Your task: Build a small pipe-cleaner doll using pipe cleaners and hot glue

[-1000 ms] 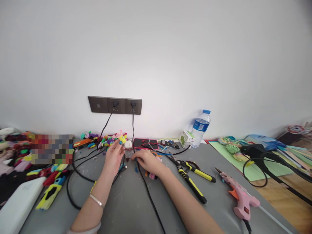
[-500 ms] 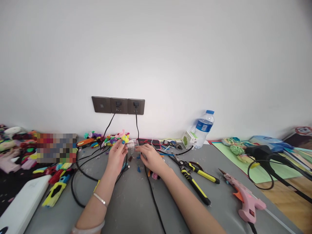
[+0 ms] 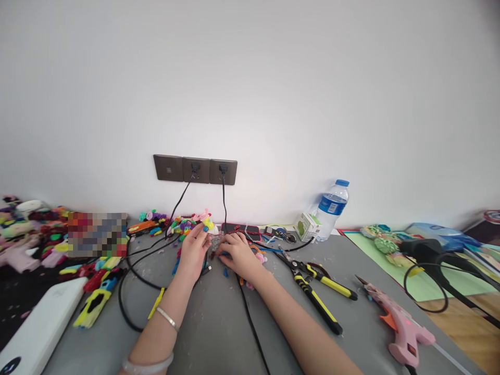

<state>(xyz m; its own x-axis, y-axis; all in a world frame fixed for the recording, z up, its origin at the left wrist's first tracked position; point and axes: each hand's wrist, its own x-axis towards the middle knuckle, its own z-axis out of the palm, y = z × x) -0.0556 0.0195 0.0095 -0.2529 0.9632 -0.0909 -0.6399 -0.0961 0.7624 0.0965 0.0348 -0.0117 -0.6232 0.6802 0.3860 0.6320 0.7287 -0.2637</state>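
Observation:
My left hand (image 3: 195,250) is closed, pinching a small yellow fuzzy piece with a blue part (image 3: 208,224), which looks made of pipe cleaner. Close beside it, my right hand (image 3: 238,254) has its fingers curled down near the tabletop. Whatever its fingertips grip is hidden or too small to name. Small dark brown bits (image 3: 213,255) lie by those fingertips. A little blue scrap (image 3: 225,272) is just below the right hand.
Pliers with yellow-black handles (image 3: 318,304), a pink glue gun (image 3: 408,333) and a water bottle (image 3: 332,211) stand or lie at right. Black cables (image 3: 128,307) loop across the grey table (image 3: 211,333). At left are a white device (image 3: 47,323) and colourful pipe-cleaner pieces (image 3: 94,304).
My right hand has drawn its fingers in and down toward the brown bits. My left hand still holds the yellow piece. The whole view has shifted slightly.

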